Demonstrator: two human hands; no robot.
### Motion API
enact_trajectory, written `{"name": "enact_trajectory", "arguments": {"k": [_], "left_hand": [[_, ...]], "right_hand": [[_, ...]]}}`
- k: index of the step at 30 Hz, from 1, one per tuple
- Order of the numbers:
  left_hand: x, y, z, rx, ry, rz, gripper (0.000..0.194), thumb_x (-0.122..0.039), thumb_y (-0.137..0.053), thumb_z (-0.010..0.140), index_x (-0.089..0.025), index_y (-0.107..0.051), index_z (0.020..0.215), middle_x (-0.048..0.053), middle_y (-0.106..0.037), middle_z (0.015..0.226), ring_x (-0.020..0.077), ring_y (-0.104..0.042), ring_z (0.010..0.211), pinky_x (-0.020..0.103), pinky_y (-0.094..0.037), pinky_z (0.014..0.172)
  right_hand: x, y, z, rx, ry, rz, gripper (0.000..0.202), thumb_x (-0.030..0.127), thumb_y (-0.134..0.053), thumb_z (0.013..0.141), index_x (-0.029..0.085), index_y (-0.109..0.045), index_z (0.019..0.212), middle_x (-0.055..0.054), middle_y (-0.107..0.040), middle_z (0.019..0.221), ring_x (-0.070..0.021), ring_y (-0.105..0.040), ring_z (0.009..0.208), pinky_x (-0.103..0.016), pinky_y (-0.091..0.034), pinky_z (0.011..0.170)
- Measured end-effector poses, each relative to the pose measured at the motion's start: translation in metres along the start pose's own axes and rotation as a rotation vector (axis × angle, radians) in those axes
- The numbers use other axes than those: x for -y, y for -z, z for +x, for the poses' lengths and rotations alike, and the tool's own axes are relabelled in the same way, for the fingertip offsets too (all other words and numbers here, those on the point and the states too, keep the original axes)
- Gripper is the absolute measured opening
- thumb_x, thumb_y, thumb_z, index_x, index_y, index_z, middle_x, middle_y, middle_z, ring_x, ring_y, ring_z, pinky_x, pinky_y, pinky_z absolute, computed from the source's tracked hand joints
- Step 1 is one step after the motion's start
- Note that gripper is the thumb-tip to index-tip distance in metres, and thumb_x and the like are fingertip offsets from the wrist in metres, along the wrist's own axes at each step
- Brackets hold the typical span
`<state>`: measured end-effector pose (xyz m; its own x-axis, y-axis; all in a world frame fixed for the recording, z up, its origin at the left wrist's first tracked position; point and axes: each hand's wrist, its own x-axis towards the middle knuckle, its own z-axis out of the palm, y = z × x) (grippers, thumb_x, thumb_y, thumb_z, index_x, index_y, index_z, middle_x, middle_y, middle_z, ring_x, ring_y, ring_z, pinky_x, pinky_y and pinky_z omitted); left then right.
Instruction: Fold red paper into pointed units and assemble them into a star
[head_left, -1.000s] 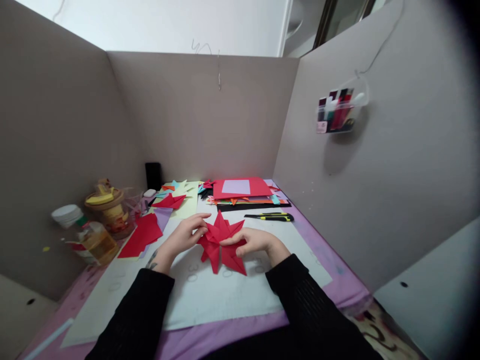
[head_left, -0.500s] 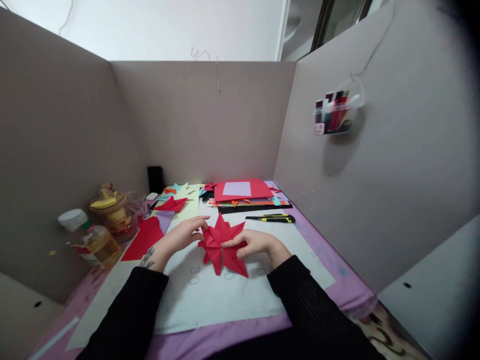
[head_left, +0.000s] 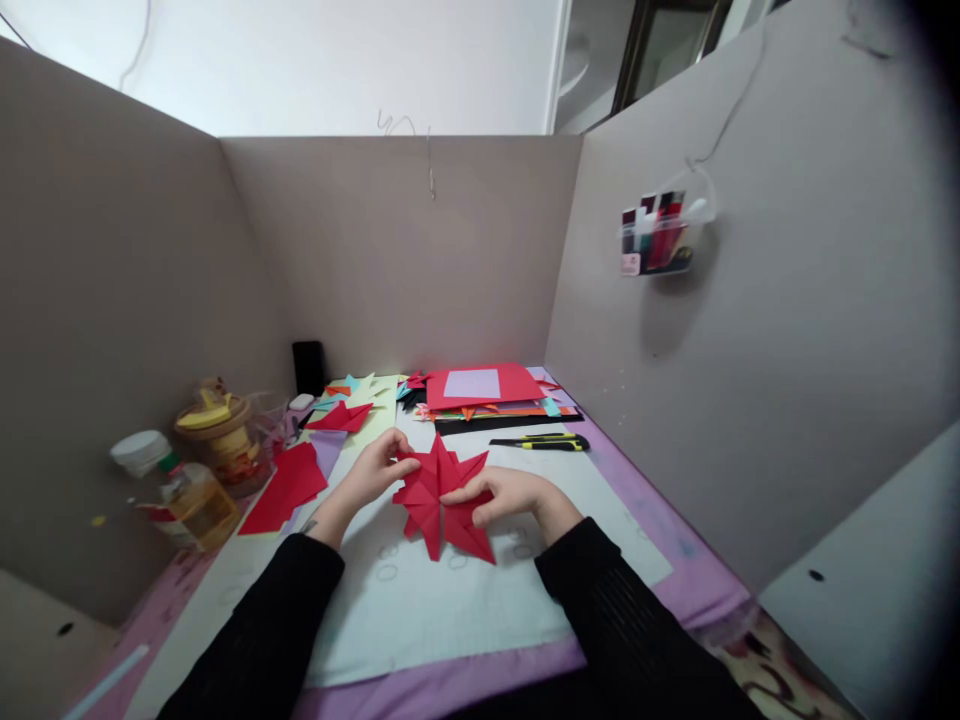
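Observation:
A red folded-paper star [head_left: 429,492] with several points is held between my hands just over the white sheet [head_left: 420,630]. My left hand [head_left: 379,468] pinches its upper left edge, thumb on the front. From the right, my right hand [head_left: 514,492] grips the star, its index finger lying on the middle and the thumb bent underneath; the other fingers are hidden behind the paper. Beyond the star lies a yellow and black utility knife [head_left: 551,442]. To the left rest red paper sheets [head_left: 289,487] and a lilac sheet [head_left: 328,450].
At the back stands a stack of coloured paper [head_left: 517,385]. Folded paper pieces [head_left: 345,417] lie back left, near a black phone [head_left: 308,368]. A bottle of amber liquid [head_left: 196,505] and a brown tub [head_left: 225,440] stand left. Grey panels [head_left: 405,260] enclose the table.
My left fingers have closed onto the star's upper left edge, the thumb now pressing on its front. My right hand keeps its finger on the middle. The view has shifted slightly.

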<state>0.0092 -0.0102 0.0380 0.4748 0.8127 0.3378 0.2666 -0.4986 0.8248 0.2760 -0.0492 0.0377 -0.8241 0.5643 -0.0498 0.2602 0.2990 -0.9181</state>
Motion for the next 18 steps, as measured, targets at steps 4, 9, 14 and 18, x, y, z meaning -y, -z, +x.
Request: {"name": "enact_trajectory", "arguments": {"k": [4,9,14,18], "left_hand": [[0.003,-0.002,-0.001,0.026,-0.024,0.001,0.016,-0.032,-0.059,0.084,-0.018,-0.062,0.089,0.004,-0.061,0.088,0.0142,-0.058,0.072,0.025,-0.048,0.063],[-0.002,0.005,-0.003,0.135,-0.093,0.066,0.025,-0.030,-0.063,0.083,-0.020,-0.070,0.105,0.007,-0.061,0.096,0.0177,-0.059,0.086,0.029,-0.048,0.074],[-0.005,0.005,-0.002,0.174,-0.116,0.110,0.021,-0.031,-0.065,0.081,-0.020,-0.070,0.098,0.006,-0.061,0.091,0.0178,-0.059,0.085,0.030,-0.048,0.076],[-0.009,0.004,-0.002,0.160,-0.113,0.188,0.017,-0.030,-0.065,0.081,-0.019,-0.068,0.094,0.007,-0.062,0.094,0.0187,-0.059,0.089,0.032,-0.047,0.080]], "right_hand": [[-0.002,0.000,0.000,-0.002,-0.022,-0.021,0.057,0.041,-0.072,0.075,0.024,-0.057,0.128,-0.004,-0.059,0.131,-0.0262,-0.053,0.122,-0.034,-0.040,0.102],[-0.001,0.000,-0.001,-0.017,-0.022,-0.052,0.058,0.041,-0.071,0.075,0.023,-0.057,0.128,-0.004,-0.061,0.128,-0.0261,-0.056,0.118,-0.034,-0.042,0.100],[-0.003,0.000,0.000,-0.003,-0.022,-0.064,0.057,0.041,-0.070,0.076,0.024,-0.057,0.128,-0.003,-0.062,0.128,-0.0255,-0.057,0.117,-0.035,-0.041,0.101],[-0.006,-0.001,0.001,0.010,-0.007,-0.045,0.058,0.043,-0.071,0.075,0.025,-0.057,0.128,-0.003,-0.059,0.131,-0.0269,-0.054,0.120,-0.036,-0.040,0.102]]}}
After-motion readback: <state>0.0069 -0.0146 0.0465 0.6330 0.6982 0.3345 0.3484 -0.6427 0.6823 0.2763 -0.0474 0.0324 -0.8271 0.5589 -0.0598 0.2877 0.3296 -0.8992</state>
